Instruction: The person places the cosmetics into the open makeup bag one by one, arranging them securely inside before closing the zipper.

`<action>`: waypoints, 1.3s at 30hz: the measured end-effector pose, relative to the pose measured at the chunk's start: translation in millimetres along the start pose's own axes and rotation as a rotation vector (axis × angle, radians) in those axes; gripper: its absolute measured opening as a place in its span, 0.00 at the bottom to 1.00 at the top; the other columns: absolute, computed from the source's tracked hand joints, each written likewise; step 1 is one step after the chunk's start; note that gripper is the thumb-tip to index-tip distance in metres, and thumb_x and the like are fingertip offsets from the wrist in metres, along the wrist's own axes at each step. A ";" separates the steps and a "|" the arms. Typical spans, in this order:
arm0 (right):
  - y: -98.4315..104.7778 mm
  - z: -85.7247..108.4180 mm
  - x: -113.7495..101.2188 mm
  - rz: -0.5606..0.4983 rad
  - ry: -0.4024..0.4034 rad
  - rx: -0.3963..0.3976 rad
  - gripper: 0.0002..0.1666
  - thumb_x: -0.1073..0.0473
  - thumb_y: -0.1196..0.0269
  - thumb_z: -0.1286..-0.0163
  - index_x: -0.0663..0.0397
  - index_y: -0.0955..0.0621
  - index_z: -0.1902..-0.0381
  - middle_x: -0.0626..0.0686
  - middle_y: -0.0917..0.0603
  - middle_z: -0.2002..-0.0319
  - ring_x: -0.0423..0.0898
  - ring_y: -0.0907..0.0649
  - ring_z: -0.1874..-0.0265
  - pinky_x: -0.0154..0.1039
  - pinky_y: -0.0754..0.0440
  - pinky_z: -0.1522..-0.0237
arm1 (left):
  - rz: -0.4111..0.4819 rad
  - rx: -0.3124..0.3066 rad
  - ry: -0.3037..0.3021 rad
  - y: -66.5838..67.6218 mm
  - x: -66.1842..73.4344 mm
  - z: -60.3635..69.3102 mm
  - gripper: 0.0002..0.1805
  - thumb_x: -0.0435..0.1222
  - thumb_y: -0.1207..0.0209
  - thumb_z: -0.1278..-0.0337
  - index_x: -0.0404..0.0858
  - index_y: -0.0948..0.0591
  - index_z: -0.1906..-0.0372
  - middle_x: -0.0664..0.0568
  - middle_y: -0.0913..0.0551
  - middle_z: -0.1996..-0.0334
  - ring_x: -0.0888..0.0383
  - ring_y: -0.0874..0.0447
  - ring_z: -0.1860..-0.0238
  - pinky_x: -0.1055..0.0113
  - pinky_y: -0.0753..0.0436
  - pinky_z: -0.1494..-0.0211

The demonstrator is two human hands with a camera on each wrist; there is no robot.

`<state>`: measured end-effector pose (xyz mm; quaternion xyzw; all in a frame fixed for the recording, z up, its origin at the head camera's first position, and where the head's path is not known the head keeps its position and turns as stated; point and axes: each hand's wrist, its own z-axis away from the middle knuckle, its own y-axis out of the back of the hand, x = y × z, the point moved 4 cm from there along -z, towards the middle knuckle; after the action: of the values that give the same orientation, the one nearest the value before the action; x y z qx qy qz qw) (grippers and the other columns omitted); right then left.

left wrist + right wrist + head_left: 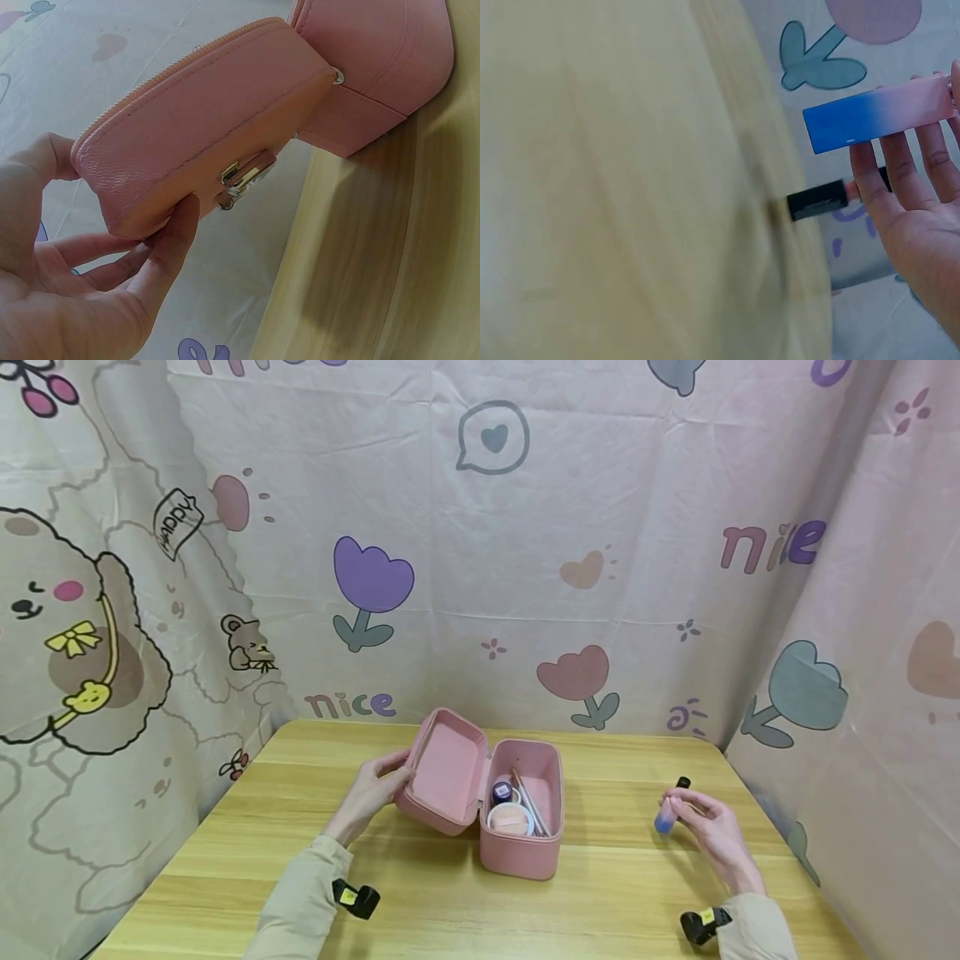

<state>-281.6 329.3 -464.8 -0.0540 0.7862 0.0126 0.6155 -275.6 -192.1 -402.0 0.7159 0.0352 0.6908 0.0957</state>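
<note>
A pink cosmetic case (520, 857) stands unzipped on the table, its lid (450, 768) swung out to the left. My left hand (378, 787) grips the lid's outer end between thumb and fingers; the left wrist view shows a gold-coloured buckle (244, 176) on the lid's outside. Inside the case are a dark round-capped jar (502, 791), a powder puff (510, 821) in a round white container and slim brushes (534, 806). To the right, my right hand (716, 835) pinches a boxy pink-and-blue tube (855, 121) above the table. Behind those fingers is a black-ended tube (817, 200), partly hidden.
The wooden table (615, 893) ends at a patterned cloth backdrop (465, 568), which also hangs along the left and right sides. A black wrist camera (356, 900) sits on the left sleeve, another camera (703, 927) on the right.
</note>
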 end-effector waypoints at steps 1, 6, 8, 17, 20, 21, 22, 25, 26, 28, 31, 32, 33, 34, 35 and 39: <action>-1.4 -1.7 -1.8 0.009 0.012 -0.002 0.13 0.69 0.43 0.25 0.66 0.17 0.47 0.40 0.10 0.57 0.34 0.13 0.55 0.25 0.17 0.49 | 0.000 -0.002 -0.001 -0.2 0.2 0.2 0.30 0.33 0.47 0.30 0.28 0.35 0.26 0.29 0.29 0.32 0.58 0.18 0.50 0.73 0.17 0.54; -11.2 -9.8 -14.0 0.045 0.035 0.000 0.14 0.68 0.42 0.26 0.67 0.17 0.47 0.40 0.10 0.58 0.34 0.13 0.56 0.26 0.17 0.52 | -0.009 0.010 0.005 -0.5 -0.2 -0.8 0.30 0.33 0.47 0.31 0.28 0.35 0.27 0.29 0.29 0.32 0.58 0.18 0.49 0.73 0.17 0.54; -15.9 -13.7 -18.9 0.040 0.038 -0.004 0.13 0.68 0.42 0.26 0.65 0.16 0.48 0.41 0.10 0.58 0.34 0.13 0.56 0.26 0.17 0.52 | -0.010 0.015 0.014 -0.5 -0.6 -1.1 0.30 0.33 0.47 0.31 0.29 0.34 0.27 0.30 0.28 0.32 0.57 0.18 0.49 0.73 0.17 0.53; -38.1 -33.4 -31.8 -0.032 0.055 -0.039 0.12 0.68 0.42 0.26 0.59 0.15 0.50 0.43 0.09 0.57 0.36 0.12 0.55 0.28 0.16 0.49 | -0.020 0.023 0.028 0.4 -2.0 -1.6 0.30 0.33 0.47 0.31 0.30 0.34 0.27 0.31 0.28 0.32 0.56 0.18 0.48 0.72 0.17 0.52; -45.8 -40.0 -35.4 -0.075 0.062 -0.047 0.12 0.69 0.43 0.26 0.59 0.15 0.50 0.43 0.09 0.58 0.37 0.11 0.55 0.29 0.16 0.47 | -0.020 0.020 0.022 0.9 -2.4 -1.8 0.30 0.33 0.47 0.31 0.29 0.35 0.27 0.30 0.28 0.32 0.57 0.18 0.48 0.73 0.17 0.52; -48.3 -42.2 -36.6 -0.084 0.063 -0.056 0.13 0.69 0.43 0.26 0.59 0.14 0.50 0.44 0.09 0.58 0.38 0.11 0.55 0.30 0.16 0.47 | -0.019 0.022 0.021 1.1 -2.6 -2.0 0.30 0.33 0.47 0.31 0.29 0.34 0.27 0.30 0.28 0.32 0.57 0.18 0.49 0.73 0.17 0.52; -50.8 -44.4 -38.0 -0.091 0.066 -0.059 0.13 0.69 0.43 0.26 0.59 0.14 0.51 0.44 0.09 0.58 0.38 0.11 0.55 0.30 0.16 0.47 | -0.020 0.022 0.021 1.4 -2.7 -2.1 0.30 0.33 0.47 0.31 0.29 0.35 0.27 0.30 0.28 0.32 0.57 0.18 0.49 0.73 0.17 0.52; -57.7 -50.9 -41.8 -0.091 0.065 -0.070 0.12 0.69 0.43 0.26 0.58 0.14 0.51 0.44 0.10 0.58 0.38 0.11 0.56 0.30 0.16 0.47 | -0.019 0.024 0.024 1.5 -2.5 -2.1 0.30 0.33 0.47 0.31 0.29 0.35 0.27 0.30 0.28 0.32 0.58 0.18 0.49 0.73 0.17 0.53; -60.1 -53.0 -43.3 -0.091 0.065 -0.072 0.12 0.69 0.43 0.26 0.59 0.15 0.51 0.44 0.10 0.58 0.39 0.11 0.56 0.30 0.15 0.47 | -0.020 0.023 0.024 1.6 -2.3 -2.1 0.30 0.33 0.47 0.31 0.28 0.35 0.27 0.30 0.28 0.32 0.58 0.18 0.49 0.73 0.17 0.53; -64.7 -57.5 -46.0 -0.082 0.062 -0.079 0.12 0.68 0.42 0.26 0.61 0.15 0.50 0.43 0.10 0.58 0.39 0.11 0.56 0.31 0.15 0.47 | -0.022 0.022 0.025 1.8 -1.8 -2.0 0.31 0.33 0.47 0.31 0.28 0.35 0.27 0.30 0.28 0.32 0.58 0.18 0.49 0.73 0.17 0.52; -71.9 -63.4 -49.6 -0.074 0.054 -0.096 0.11 0.68 0.41 0.26 0.63 0.16 0.50 0.43 0.10 0.58 0.39 0.11 0.56 0.31 0.15 0.48 | -0.024 0.021 0.026 2.0 -1.6 -2.0 0.31 0.34 0.47 0.31 0.29 0.35 0.27 0.31 0.28 0.32 0.58 0.18 0.49 0.72 0.17 0.52; -74.3 -65.2 -50.5 -0.072 0.052 -0.100 0.11 0.68 0.41 0.27 0.63 0.16 0.50 0.43 0.10 0.58 0.39 0.11 0.56 0.32 0.15 0.48 | -0.024 0.020 0.027 2.1 -1.7 -2.2 0.31 0.34 0.47 0.31 0.29 0.35 0.27 0.31 0.28 0.32 0.58 0.18 0.49 0.72 0.17 0.52; -76.5 -66.9 -51.3 -0.066 0.049 -0.107 0.11 0.67 0.41 0.27 0.62 0.16 0.50 0.43 0.10 0.58 0.39 0.11 0.56 0.32 0.15 0.48 | -0.025 0.019 0.028 2.2 -1.8 -2.4 0.30 0.34 0.47 0.31 0.29 0.35 0.27 0.31 0.28 0.32 0.58 0.18 0.49 0.72 0.17 0.52; -78.8 -68.6 -52.0 -0.064 0.047 -0.110 0.11 0.67 0.41 0.27 0.62 0.15 0.51 0.43 0.10 0.58 0.39 0.11 0.56 0.32 0.14 0.48 | -0.026 0.018 0.027 2.1 -2.0 -2.5 0.30 0.34 0.47 0.31 0.29 0.35 0.27 0.31 0.28 0.32 0.58 0.18 0.49 0.72 0.17 0.52; -81.2 -70.0 -52.5 -0.062 0.042 -0.114 0.11 0.68 0.40 0.27 0.61 0.15 0.51 0.43 0.10 0.59 0.39 0.11 0.56 0.32 0.14 0.48 | -0.026 0.017 0.027 2.1 -2.0 -2.6 0.30 0.34 0.47 0.31 0.29 0.34 0.27 0.31 0.28 0.32 0.58 0.18 0.49 0.72 0.17 0.52; -90.6 -77.0 -54.8 -0.035 0.024 -0.120 0.12 0.66 0.40 0.27 0.66 0.17 0.50 0.42 0.10 0.60 0.38 0.12 0.57 0.32 0.15 0.48 | -0.025 0.014 0.026 1.7 -1.9 -2.8 0.30 0.34 0.47 0.31 0.29 0.34 0.27 0.31 0.29 0.32 0.58 0.18 0.49 0.72 0.17 0.53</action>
<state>-333.9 236.4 -388.9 -0.1048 0.7904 0.0481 0.6017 -278.6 -193.8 -403.4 0.7071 0.0502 0.6983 0.0991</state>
